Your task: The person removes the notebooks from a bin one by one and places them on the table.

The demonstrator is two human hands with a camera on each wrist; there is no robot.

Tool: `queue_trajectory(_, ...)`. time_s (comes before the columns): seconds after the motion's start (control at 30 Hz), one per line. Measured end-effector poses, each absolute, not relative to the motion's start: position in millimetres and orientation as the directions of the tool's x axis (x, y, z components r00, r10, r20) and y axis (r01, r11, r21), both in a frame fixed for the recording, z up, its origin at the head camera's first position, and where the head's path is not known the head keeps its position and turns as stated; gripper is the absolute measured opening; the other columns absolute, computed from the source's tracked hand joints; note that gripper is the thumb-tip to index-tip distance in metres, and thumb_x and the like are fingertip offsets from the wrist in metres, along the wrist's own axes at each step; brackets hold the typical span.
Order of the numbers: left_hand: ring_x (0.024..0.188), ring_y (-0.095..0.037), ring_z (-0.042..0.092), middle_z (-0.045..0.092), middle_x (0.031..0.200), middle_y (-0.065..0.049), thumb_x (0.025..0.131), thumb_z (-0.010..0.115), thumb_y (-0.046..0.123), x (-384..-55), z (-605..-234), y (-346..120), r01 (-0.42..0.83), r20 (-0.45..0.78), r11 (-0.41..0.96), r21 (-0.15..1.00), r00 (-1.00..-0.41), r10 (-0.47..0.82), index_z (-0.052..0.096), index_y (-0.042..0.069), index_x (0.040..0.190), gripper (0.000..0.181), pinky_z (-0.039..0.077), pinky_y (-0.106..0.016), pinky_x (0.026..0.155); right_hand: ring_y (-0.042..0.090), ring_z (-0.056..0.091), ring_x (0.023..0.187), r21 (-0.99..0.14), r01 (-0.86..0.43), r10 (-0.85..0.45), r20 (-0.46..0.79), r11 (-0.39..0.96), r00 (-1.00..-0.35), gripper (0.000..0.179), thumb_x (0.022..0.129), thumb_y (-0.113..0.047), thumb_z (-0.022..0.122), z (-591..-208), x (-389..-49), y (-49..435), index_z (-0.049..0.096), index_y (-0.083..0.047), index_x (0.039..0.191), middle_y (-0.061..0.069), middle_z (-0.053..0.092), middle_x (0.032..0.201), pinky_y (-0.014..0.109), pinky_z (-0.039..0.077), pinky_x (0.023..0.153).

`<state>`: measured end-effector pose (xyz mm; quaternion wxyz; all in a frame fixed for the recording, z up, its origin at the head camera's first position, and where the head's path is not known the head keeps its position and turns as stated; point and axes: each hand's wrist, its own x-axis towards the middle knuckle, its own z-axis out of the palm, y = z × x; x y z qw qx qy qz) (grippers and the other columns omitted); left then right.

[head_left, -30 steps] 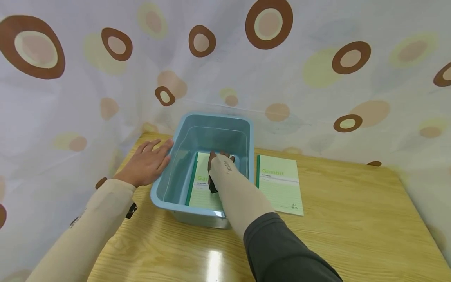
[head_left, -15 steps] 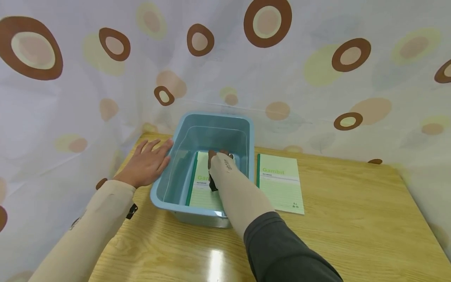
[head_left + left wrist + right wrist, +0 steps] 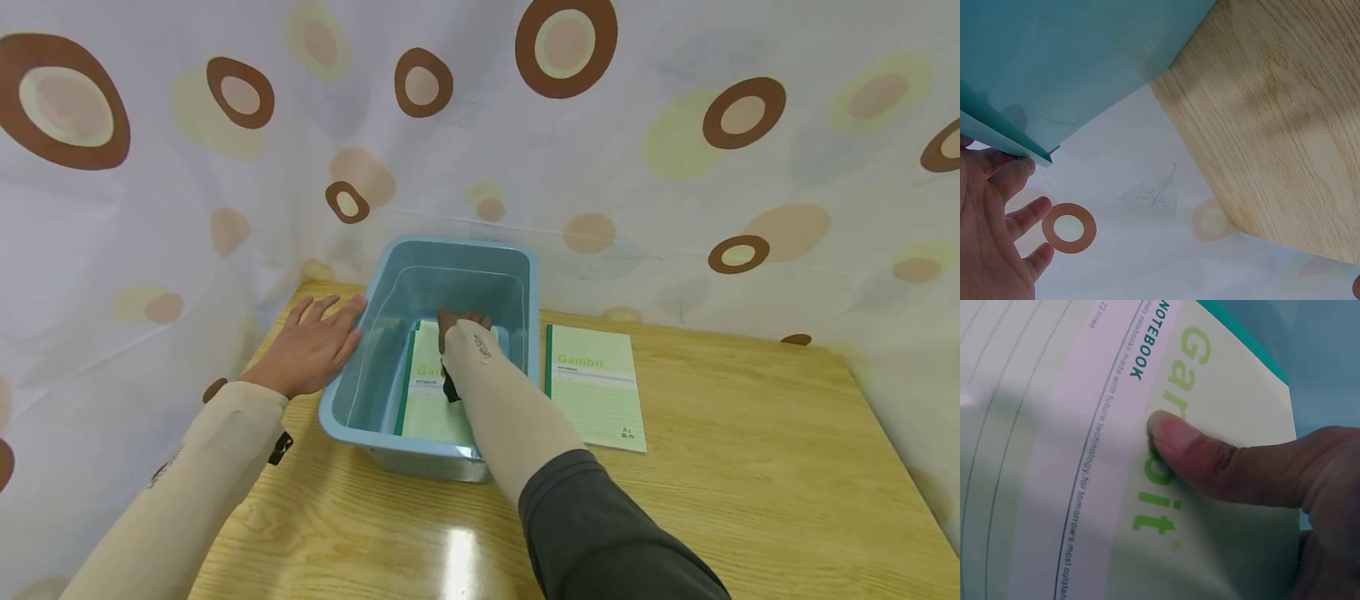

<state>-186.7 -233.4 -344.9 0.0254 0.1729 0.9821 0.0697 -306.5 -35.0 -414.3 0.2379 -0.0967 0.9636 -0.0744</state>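
Observation:
Inside a light blue plastic bin [image 3: 401,442] lies a pale green notebook [image 3: 431,408] with a dark green spine and "Gambit" on its cover. My right hand [image 3: 459,327] reaches in and grips its far edge. In the right wrist view the thumb [image 3: 1229,465] lies on the cover's lettering and the fingers are mostly hidden behind the edge. Another notebook's corner shows just beneath it at the far left. My left hand [image 3: 311,350] rests at the bin's left rim, fingers spread; the left wrist view shows its fingertips [image 3: 1019,172] touching the rim.
A second Gambit notebook [image 3: 596,400] lies flat on the wooden table [image 3: 765,467], right of the bin. A white patterned sheet [image 3: 465,150] hangs close behind the bin and along the left side.
The gripped notebook has shifted slightly left and away from the one beneath, whose corner now shows. My right hand moved a little with it; the left hand stayed in place.

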Motion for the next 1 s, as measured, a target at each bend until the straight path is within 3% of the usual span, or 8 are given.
queue_trajectory(0.2,0.140,-0.042,0.021,0.037,0.151,-0.017,0.106,0.028,0.027,-186.4,-343.3,-231.7,0.338,-0.021,0.930,0.141,-0.939,0.344,0.022,0.000,0.152,0.054,0.006,-0.058,0.113,0.038,0.046,0.123,-0.190,-0.179,-0.244,-0.409,0.965,-0.880,0.055,0.089,-0.016,0.070,-415.6,-314.0,-39.2,0.043,-0.024,0.136,0.008,0.046,0.144,0.054,0.026,0.104)
queue_trajectory(0.57,0.140,-0.043,0.020,0.034,0.152,-0.017,0.106,0.027,0.027,-186.3,-343.8,-230.6,0.334,-0.027,0.931,0.150,-0.940,0.341,0.021,0.000,0.152,0.054,0.006,-0.059,0.113,0.030,0.048,0.119,-0.199,-0.279,-0.326,-0.266,0.939,-0.907,0.070,0.078,-0.020,0.083,-393.2,-312.9,-39.0,0.045,-0.026,0.137,0.001,0.059,0.130,0.048,0.027,0.100)
queue_trajectory(0.7,0.140,-0.043,0.020,0.035,0.152,-0.017,0.106,0.027,0.027,-185.4,-343.0,-230.0,0.333,-0.025,0.931,0.149,-0.940,0.341,0.021,-0.001,0.152,0.054,0.007,-0.059,0.113,0.028,0.051,0.109,-0.228,-0.316,-0.364,-0.212,0.921,-0.907,0.061,0.076,-0.023,0.084,-377.4,-314.0,-39.8,0.054,-0.024,0.129,0.000,0.063,0.119,0.045,0.029,0.094)
queue_trajectory(0.8,0.140,-0.043,0.019,0.035,0.152,-0.018,0.106,0.026,0.028,-185.1,-343.9,-229.8,0.328,-0.030,0.933,0.148,-0.942,0.335,0.020,-0.001,0.152,0.054,0.006,-0.059,0.113,0.027,0.051,0.105,-0.216,-0.350,-0.388,-0.177,0.912,-0.904,0.056,0.076,-0.029,0.084,-369.1,-314.0,-39.0,0.056,-0.024,0.125,0.001,0.063,0.114,0.046,0.029,0.092)
queue_trajectory(1.0,0.141,-0.044,0.018,0.034,0.152,-0.018,0.106,0.026,0.028,-184.9,-343.1,-229.0,0.317,-0.042,0.935,0.160,-0.944,0.328,0.019,0.000,0.153,0.055,0.005,-0.059,0.113,0.027,0.045,0.104,-0.174,-0.427,-0.445,-0.086,0.888,-0.891,0.063,0.079,-0.039,0.079,-355.3,-310.7,-30.1,0.048,-0.028,0.133,0.007,0.056,0.117,0.044,0.029,0.091)
